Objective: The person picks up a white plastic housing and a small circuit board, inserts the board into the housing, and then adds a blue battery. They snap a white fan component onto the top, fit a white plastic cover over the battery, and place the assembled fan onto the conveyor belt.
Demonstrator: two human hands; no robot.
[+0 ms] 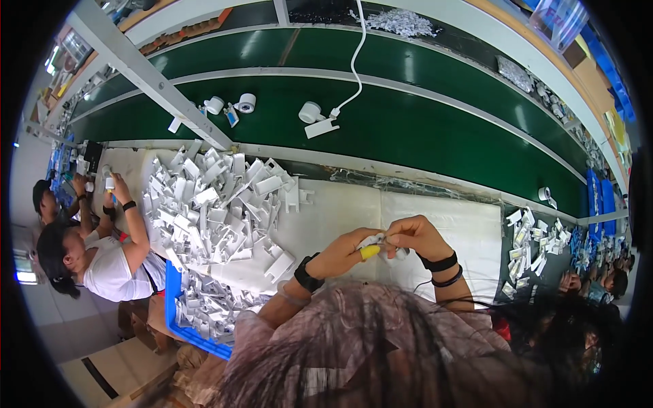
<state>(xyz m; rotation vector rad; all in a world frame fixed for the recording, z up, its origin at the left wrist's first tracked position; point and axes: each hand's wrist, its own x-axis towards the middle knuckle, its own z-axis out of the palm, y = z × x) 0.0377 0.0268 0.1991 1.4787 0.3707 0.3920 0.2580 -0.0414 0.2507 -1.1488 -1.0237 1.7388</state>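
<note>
My left hand (338, 256) is closed around a small white plastic part (373, 240) above the pale worktop. A yellow piece (370, 252) shows at the thumb of that hand; whether it covers the thumb or is held I cannot tell. My right hand (420, 238) meets the left at the part, its thumb and forefinger pinched together at its edge. Whatever lies between those fingertips is too small to make out. Something whitish shows under the right fingers, partly hidden. Left of my hands spreads a big heap of white plastic housings (211, 204).
A blue crate (197, 342) of similar housings stands below the heap. Beyond the worktop runs a green conveyor belt (435, 122) carrying a round white unit (310, 112) and a white cable (355, 68). More white parts (520, 248) lie at right. A co-worker (112, 265) sits at left.
</note>
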